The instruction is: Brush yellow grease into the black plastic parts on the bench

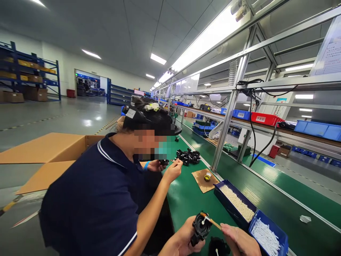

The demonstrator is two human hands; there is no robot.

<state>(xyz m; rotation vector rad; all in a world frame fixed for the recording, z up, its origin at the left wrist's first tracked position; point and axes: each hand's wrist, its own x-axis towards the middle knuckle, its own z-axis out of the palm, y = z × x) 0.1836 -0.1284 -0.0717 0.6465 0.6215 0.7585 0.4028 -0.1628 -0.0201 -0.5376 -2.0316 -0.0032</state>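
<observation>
At the bottom of the head view, my left hand (188, 237) is closed around a round black plastic housing (201, 226), tilted up towards me. A small white piece (204, 220) shows in the housing's opening. Between the fingertips of my right hand (241, 241) is a small brush with a wooden handle (215, 223); its tip reaches the housing's upper edge. Whether the bristles touch the white piece I cannot tell. Below my hands, partly cut off by the frame, another black housing (218, 246) lies on the green bench top (181, 206).
Right of my hands stand a blue bin of cream-coloured small parts (237, 202) and a blue bin of white sticks (266, 236). Beyond lie a small yellow pot (207, 177) on cardboard and a pile of black housings (188, 156). A co-worker (98, 199) sits close on the left.
</observation>
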